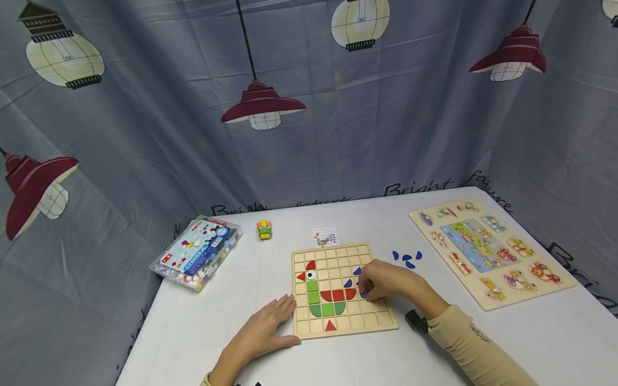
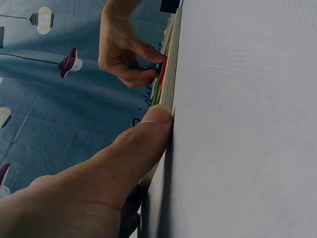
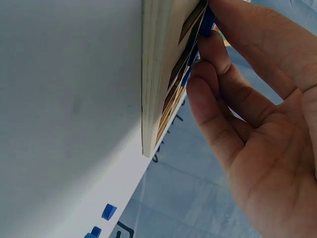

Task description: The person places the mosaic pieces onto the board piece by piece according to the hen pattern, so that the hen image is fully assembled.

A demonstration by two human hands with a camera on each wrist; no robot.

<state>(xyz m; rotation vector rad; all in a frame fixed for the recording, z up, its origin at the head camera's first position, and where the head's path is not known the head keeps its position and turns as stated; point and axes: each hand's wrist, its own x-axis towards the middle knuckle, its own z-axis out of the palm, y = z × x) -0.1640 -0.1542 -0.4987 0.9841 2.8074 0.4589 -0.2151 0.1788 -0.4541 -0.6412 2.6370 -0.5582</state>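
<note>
A wooden grid board (image 1: 369, 323) lies on the white table with a bird-like figure of red, green and blue pieces in its cells. My left hand (image 1: 267, 326) rests at the board's left edge, fingers straight, its thumb against the side in the left wrist view. Over the right part of the board, my right hand (image 1: 390, 280) pinches a blue piece (image 3: 207, 24) between thumb and index finger, right at the cells. Blue pieces (image 1: 348, 283) sit beside those fingertips, partly covered by the hand. A round eye piece (image 1: 311, 275) lies near a red beak triangle (image 1: 301, 276).
Several loose blue pieces (image 1: 407, 257) lie right of the board. Behind it is a pattern card (image 1: 324, 237). A small toy figure (image 1: 264, 229) and a plastic case of beads (image 1: 197, 252) stand to the left. A picture puzzle board (image 1: 492, 254) covers the right side.
</note>
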